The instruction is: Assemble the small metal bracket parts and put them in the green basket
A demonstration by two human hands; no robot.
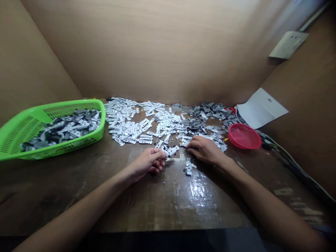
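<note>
In the head view, my left hand (152,161) is closed in a pinch just above the table. Whatever sits between its thumb and forefinger is too small to make out. A white-silver metal plate (172,151) with holes lies right at those fingertips, small black pieces around it. My right hand (206,149) bends down at the near edge of the pile, fingers curled together by a flat grey metal piece (184,144); its fingertips are partly hidden. Between the hands and nearer me lies a small metal assembly (188,167). A tiny T-shaped pin (164,183) rests closer to me.
Silver metal plates (128,129) spread across the table's back; darker grey metal parts (210,111) heap at back right. Left stands a green basket (103,120) holding many metal parts. On the right are a red bowl (244,135), a white card (262,108) and a cable (286,154).
</note>
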